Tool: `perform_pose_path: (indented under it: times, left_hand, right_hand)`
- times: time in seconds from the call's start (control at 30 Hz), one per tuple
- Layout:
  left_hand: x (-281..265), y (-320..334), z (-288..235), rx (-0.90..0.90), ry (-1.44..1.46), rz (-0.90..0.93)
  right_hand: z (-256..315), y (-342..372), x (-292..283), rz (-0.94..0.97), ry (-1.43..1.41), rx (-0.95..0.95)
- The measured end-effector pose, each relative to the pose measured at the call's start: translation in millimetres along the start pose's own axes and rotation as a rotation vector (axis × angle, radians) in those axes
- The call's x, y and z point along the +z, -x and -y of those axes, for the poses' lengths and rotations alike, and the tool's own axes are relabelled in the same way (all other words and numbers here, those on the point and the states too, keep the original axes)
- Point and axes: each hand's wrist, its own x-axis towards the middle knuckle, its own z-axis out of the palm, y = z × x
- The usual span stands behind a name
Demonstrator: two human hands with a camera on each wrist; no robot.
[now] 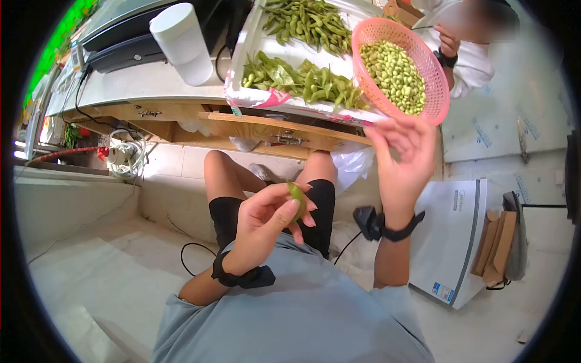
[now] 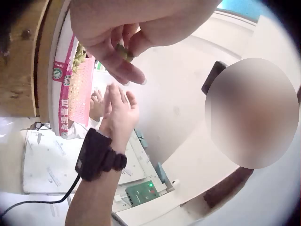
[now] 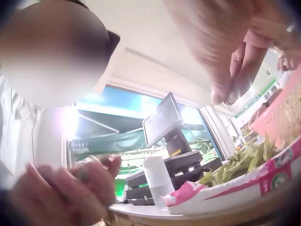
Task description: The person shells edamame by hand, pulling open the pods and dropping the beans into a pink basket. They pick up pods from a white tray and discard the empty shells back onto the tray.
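Observation:
A green soybean pod (image 1: 296,199) sits between the thumb and fingers of my left hand (image 1: 266,215), which pinches it above my lap. The same pod (image 2: 124,52) peeks out between the fingers in the left wrist view. My right hand (image 1: 407,154) is raised just in front of the pink basket (image 1: 440,91), its fingers loosely bent and no bean or pod visible in them. Shelled green beans (image 1: 396,75) lie in that basket, which leans on the right end of a white foam box (image 1: 242,72). Inside the box are two heaps of pods, a near one (image 1: 302,81) and a far one (image 1: 308,24).
A white-lidded plastic container (image 1: 184,48) stands on the counter (image 1: 109,94), left of the box. Behind it is a black machine (image 1: 127,42). Wooden drawers (image 1: 242,124) run below the counter's edge. Another person (image 1: 475,69) is beyond the basket. A white appliance (image 1: 445,230) stands at right.

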Motion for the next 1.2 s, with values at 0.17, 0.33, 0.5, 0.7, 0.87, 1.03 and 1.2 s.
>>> perform_pose_path:
  times: [0.17, 0.33, 0.5, 0.7, 0.87, 1.03, 1.2]
  left_hand:
    - [0.1, 4.8, -6.5, 0.065, 0.044, 0.018]
    - [-7.5, 5.5, -23.7, 0.031, 0.054, 0.001]
    - [-13.7, 5.2, -24.8, 0.053, 0.054, -0.029]
    - [-12.1, 0.0, -17.6, 0.13, -0.095, -0.004]
    - [-16.8, -7.1, -11.9, 0.359, -0.455, -0.052]
    - [-14.1, -7.1, -16.8, 0.351, -0.607, -0.081]
    - [-17.1, -12.4, -14.2, 0.437, -0.658, -0.018]
  right_hand:
    - [-27.3, -56.2, 45.7, 0.214, 0.295, -0.188]
    - [-26.7, -57.1, 57.1, 0.347, 0.416, -0.312]
    - [38.2, -9.4, 31.7, 0.77, -0.32, 0.148]
    - [50.7, 20.3, 26.5, 0.684, -0.398, 0.452]
    - [47.3, 32.4, 29.6, 0.564, -0.366, 0.508]
    - [45.6, 52.3, 36.6, 0.403, -0.407, 0.508]
    - [38.9, 58.6, 35.3, 0.334, -0.525, 0.527]
